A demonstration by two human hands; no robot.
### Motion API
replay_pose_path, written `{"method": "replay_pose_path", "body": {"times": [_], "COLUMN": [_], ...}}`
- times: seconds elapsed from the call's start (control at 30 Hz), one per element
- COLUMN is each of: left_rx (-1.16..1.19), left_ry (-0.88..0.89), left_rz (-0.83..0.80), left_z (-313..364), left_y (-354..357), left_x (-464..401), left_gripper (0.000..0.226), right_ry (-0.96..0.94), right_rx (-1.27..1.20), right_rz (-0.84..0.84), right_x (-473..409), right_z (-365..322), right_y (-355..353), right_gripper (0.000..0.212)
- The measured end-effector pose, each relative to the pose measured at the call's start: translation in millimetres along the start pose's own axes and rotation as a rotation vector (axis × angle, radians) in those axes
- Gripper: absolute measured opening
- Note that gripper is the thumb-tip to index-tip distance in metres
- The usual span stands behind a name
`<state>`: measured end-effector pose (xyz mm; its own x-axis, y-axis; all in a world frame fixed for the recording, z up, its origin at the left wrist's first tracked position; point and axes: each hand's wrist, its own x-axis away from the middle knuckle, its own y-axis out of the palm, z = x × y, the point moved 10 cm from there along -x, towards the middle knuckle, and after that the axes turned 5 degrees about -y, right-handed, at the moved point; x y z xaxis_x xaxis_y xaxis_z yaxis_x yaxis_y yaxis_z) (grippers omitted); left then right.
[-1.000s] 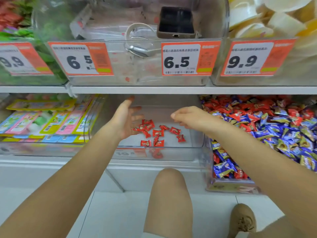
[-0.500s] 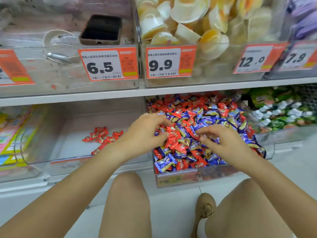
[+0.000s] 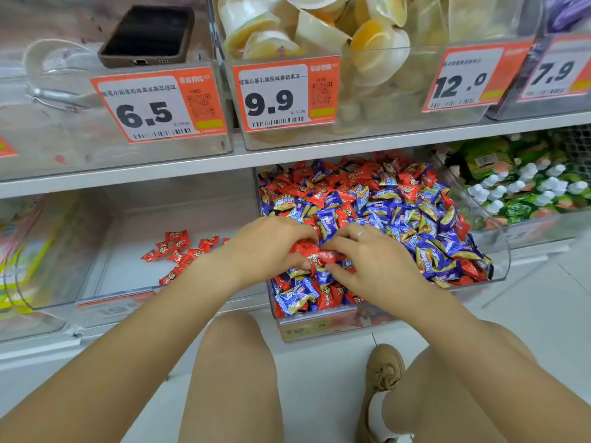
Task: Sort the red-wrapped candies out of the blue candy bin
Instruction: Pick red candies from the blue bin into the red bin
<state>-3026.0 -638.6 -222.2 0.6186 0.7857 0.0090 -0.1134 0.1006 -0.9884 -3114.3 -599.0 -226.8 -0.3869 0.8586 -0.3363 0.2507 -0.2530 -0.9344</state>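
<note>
At far left a clear plastic bin holds flat, brightly printed packets [image 3: 22, 251]. Next to it, the clear receiving bin [image 3: 121, 292] carries a small scatter of sorted red candies [image 3: 179, 251] on its smooth floor, probably set there so the picked ones stay apart from the mix. Above it, on the upper shelf, a dark phone [image 3: 148, 33] lies flat in a nearly bare bin behind a 6.5 price tag [image 3: 160, 105].

The left hand [image 3: 271, 247] reaches over the bin wall with fingers curled down onto a cluster of red-wrapped candies [image 3: 315, 254]; it appears to gather or pinch 1 or more. The right hand [image 3: 367, 260], a ring on 1 finger, meets it from the other side, fingertips pinching at the same glossy red wrappers. Both hands work close together, likely to pull reds free of the heap.

The blue candy bin [image 3: 319, 324] is heaped with crinkly, twist-ended wrappers, blue ones [image 3: 428, 247] with gold print mixed with many reds, so most sorting remains. Above sit pale jelly cups [image 3: 319, 33]. At far right, green packets [image 3: 518, 193] fill another bin.
</note>
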Motion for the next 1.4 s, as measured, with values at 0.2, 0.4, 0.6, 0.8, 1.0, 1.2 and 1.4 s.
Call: {"method": "replay_pose_path", "body": {"times": [0.2,0.4,0.6,0.8,1.0,1.2,1.4], "left_rx": [0.147,0.315,0.011,-0.188,-0.320,-0.256,0.367], "left_ry": [-0.109,-0.211,-0.095,-0.207,-0.117,-0.044,-0.168], "left_rz": [0.079,0.158,0.007,-0.018,-0.025,-0.060,0.023], "left_z": [-12.4,-23.3,4.6,8.6,18.3,19.3,-9.8], "left_y": [-4.9,-11.4,2.8,19.6,20.7,22.2,0.0], "left_x": [2.8,3.3,-1.7,-15.3,-14.4,-20.5,-24.9], "left_gripper": [0.028,0.022,0.058,0.077,0.054,0.043,0.034], "right_ry": [0.229,0.533,0.194,0.255,0.261,0.270,0.366], "right_rx": [-0.231,-0.602,-0.391,-0.265,-0.246,-0.284,-0.414], "right_rz": [0.085,0.228,0.073,-0.081,-0.071,-0.037,0.076], "right_x": [0.6,18.9,6.8,1.8,5.7,4.6,13.6], "right_z": [30.0,74.8,26.3,37.0,39.8,42.1,57.3], "right_y": [-7.9,-24.3,-30.2,3.1,5.0,4.5,-14.2], "right_gripper": [0.018,0.010,0.017,0.015,0.014,0.011,0.022]}}
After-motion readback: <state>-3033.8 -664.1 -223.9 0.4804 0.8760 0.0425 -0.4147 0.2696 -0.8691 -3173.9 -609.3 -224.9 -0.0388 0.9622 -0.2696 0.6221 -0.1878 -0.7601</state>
